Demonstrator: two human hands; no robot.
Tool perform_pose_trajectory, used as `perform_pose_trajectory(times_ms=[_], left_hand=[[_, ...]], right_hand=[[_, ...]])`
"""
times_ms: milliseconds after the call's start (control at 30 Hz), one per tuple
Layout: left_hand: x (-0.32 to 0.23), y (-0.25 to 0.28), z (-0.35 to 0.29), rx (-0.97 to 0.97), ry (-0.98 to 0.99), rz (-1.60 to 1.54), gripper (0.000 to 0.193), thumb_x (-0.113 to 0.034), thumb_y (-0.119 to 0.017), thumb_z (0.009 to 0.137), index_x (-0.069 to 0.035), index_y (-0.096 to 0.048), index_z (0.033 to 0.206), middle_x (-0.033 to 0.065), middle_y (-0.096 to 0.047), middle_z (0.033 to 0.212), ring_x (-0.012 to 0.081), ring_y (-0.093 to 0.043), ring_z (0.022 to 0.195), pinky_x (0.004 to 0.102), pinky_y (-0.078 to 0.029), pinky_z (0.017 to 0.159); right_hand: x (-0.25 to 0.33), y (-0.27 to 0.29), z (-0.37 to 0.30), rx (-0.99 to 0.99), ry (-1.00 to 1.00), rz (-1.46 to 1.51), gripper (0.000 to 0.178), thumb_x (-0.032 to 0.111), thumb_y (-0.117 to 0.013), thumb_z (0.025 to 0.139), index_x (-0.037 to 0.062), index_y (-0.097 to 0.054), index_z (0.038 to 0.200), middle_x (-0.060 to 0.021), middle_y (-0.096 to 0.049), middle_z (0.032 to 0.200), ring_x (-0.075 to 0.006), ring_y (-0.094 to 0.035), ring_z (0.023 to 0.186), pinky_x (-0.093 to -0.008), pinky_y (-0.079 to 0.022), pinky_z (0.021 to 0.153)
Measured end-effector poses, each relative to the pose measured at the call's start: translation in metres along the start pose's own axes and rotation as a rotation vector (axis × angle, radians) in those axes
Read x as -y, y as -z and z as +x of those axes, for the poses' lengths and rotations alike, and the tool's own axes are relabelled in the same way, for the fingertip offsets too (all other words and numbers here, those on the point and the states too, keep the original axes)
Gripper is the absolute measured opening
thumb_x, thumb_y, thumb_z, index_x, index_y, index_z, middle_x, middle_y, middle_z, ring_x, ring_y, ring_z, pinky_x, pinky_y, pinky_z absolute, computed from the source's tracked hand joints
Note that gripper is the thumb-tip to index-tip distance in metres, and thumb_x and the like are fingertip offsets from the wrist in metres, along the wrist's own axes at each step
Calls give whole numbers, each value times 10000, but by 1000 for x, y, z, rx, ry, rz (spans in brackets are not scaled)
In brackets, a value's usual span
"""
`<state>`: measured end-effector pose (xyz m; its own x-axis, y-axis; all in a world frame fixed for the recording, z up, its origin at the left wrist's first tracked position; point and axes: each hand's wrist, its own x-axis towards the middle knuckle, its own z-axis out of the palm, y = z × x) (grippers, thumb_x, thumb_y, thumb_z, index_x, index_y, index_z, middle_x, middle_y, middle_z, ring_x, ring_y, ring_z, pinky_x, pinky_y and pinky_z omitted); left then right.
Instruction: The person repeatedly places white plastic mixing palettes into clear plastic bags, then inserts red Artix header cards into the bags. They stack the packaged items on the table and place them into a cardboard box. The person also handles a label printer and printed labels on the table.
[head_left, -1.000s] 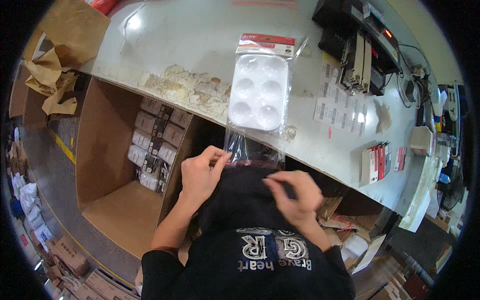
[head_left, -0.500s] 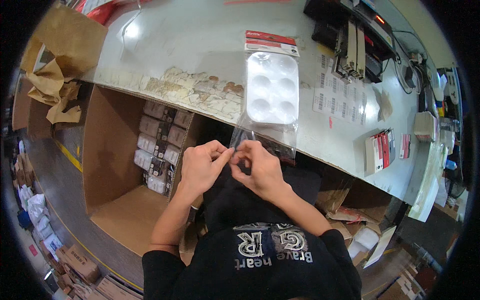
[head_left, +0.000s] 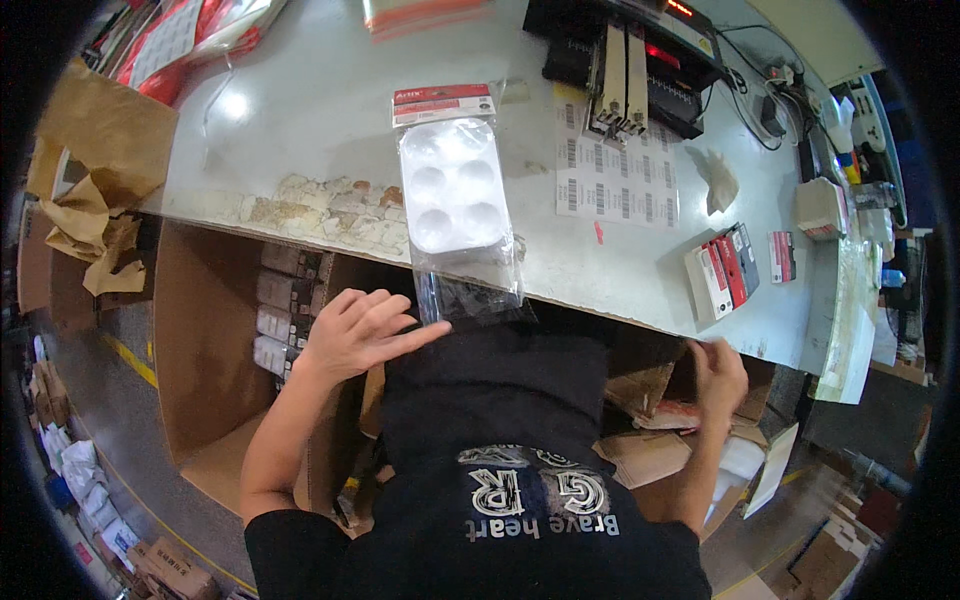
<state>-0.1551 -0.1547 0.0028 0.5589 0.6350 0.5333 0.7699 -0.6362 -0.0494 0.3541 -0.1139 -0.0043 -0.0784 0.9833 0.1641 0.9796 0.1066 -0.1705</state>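
Note:
A white plastic paint palette (head_left: 455, 185) with several round wells lies in a clear plastic bag (head_left: 468, 290). A red and white header card (head_left: 443, 103) is at the bag's far end. The bag's near end hangs over the table edge. Beside it, my left hand (head_left: 362, 335) is open, its fingers stretched out and the index fingertip close to the bag's lower corner. Far to the right, my right hand (head_left: 718, 378) is at the table's front edge, fingers drawn together; whatever they may hold is too small to make out.
Beyond my right hand stands a stack of red and white cards (head_left: 722, 272). A barcode label sheet (head_left: 615, 165) lies under a black machine (head_left: 635, 70). Below the table at left, an open carton (head_left: 210, 340) holds several packed items. Brown paper (head_left: 95, 230) hangs at the far left.
My hands were together at the bag's near end, fingers pinched. They have parted: the right hand moved far right, and the left opened beside the bag. The view has shifted.

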Motion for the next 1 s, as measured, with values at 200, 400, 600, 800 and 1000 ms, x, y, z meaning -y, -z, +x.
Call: perform_pose_trajectory(times_ms=[200,400,600,800,1000], left_hand=[[11,-7,-3,-21,-54,-62,269,-129,-784,677,-204,-702,922,-31,-537,972,141,-546,815,282,-441,641],[18,15,-3,-230,280,-498,84,-57,-665,812,-69,-655,894,80,-594,1078,219,-599,982,280,-494,631],[-29,43,31,-851,408,-1053,133,-152,-599,915,-62,-503,928,141,-579,906,269,-606,845,314,-522,663],[-82,44,33,-823,768,-1035,164,-170,-503,970,-73,-402,884,47,-408,733,145,-411,630,237,-346,519],[-110,23,16,-992,1282,-1261,83,-87,-456,983,-64,-420,912,40,-457,753,85,-419,628,175,-292,461]], right_hand=[[198,-36,83,-68,1125,297,348,16,-598,750,207,-698,1023,2,-578,915,-138,-570,881,-280,-442,654],[216,-9,99,146,897,884,159,71,-713,704,145,-696,844,-17,-600,908,-195,-594,845,-354,-481,717],[231,29,57,-172,590,1747,118,136,-675,849,70,-577,850,-112,-642,911,-311,-635,865,-394,-488,708],[233,32,19,-81,231,1598,68,-54,-492,896,13,-497,886,-74,-519,710,-145,-522,538,-254,-416,527],[236,10,12,335,-379,1611,72,49,-580,917,-3,-558,874,-21,-532,631,-65,-498,493,-189,-298,395]])
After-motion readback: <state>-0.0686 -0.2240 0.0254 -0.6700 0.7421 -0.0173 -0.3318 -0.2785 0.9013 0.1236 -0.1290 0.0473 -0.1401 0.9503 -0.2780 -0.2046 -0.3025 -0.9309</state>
